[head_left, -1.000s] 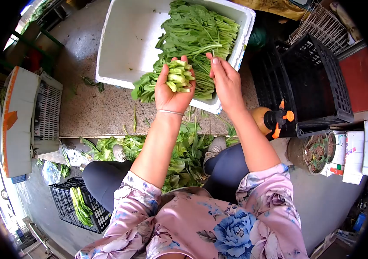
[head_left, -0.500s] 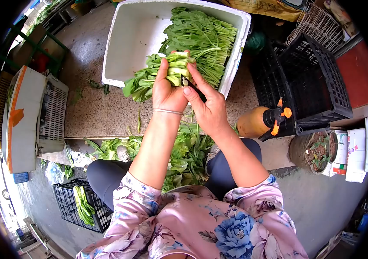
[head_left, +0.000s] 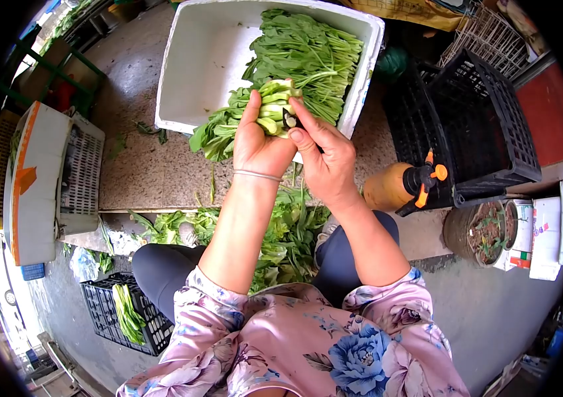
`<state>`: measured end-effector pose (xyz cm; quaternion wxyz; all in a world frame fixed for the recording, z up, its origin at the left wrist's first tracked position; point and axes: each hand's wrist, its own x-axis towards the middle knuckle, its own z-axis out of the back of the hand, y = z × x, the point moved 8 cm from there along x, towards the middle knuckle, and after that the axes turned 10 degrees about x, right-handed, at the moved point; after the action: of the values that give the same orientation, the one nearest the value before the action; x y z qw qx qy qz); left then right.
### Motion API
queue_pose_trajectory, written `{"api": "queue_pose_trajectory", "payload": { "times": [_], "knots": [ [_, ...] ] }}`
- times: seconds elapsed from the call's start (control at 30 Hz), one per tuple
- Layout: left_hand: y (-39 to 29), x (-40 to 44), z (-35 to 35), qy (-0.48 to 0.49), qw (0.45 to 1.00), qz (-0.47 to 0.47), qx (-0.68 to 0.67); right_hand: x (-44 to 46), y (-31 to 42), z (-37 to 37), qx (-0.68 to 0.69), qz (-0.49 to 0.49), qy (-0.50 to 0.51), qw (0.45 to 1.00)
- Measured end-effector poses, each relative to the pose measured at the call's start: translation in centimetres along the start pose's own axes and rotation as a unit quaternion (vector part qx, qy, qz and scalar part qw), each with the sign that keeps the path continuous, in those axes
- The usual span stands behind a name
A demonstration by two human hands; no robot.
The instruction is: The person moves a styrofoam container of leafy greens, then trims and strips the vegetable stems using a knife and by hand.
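My left hand (head_left: pixel 259 142) is closed round a bunch of leafy greens (head_left: pixel 272 106), its pale stems bundled at the fingertips and its leaves hanging to the left. Against the cut stem ends my right hand (head_left: pixel 331 159) pinches a small black blade-like tool (head_left: pixel 288 114), mostly hidden by the fingers. Just beyond both hands stands a white foam box (head_left: pixel 192 73). Inside it, a pile of similar greens (head_left: pixel 301 56) lies along the right side, stems pointing right.
Loose leaves (head_left: pixel 284 231) litter the floor between my legs. An orange spray bottle (head_left: pixel 386 188) and black crates (head_left: pixel 473 126) stand at the right, near a soil-filled pot (head_left: pixel 470 231). At lower left, greens rest on a black crate (head_left: pixel 99 308); a white crate (head_left: pixel 80 175) stands above it.
My right hand has shifted slightly right and down, drawing the black tool a little away from the stems. My left hand still holds the bunch in nearly the same place.
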<state>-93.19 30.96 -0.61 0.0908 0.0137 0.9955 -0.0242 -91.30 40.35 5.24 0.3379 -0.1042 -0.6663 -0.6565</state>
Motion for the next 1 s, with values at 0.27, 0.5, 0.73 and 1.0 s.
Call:
{"api": "queue_pose_trajectory", "payload": {
  "times": [0.27, 0.5, 0.73, 1.0],
  "knots": [
    [-0.2, -1.1, -2.0, 0.025, 0.999, -0.029, 0.006, 0.7, 0.8, 2.6, 0.063, 0.014, -0.079, 0.995],
    [0.0, -1.5, -2.8, 0.084, 0.996, -0.002, 0.004, 0.4, 0.5, 0.2, 0.130, 0.001, 0.016, 0.991],
    [-0.1, -1.2, -2.1, 0.067, 0.997, -0.028, 0.014, 0.4, -0.3, 0.4, 0.151, -0.054, -0.001, 0.987],
    [0.4, -1.5, -2.1, 0.065, 0.998, -0.004, -0.002, 0.5, -0.1, 2.3, 0.089, -0.046, -0.048, 0.994]
  ]
}}
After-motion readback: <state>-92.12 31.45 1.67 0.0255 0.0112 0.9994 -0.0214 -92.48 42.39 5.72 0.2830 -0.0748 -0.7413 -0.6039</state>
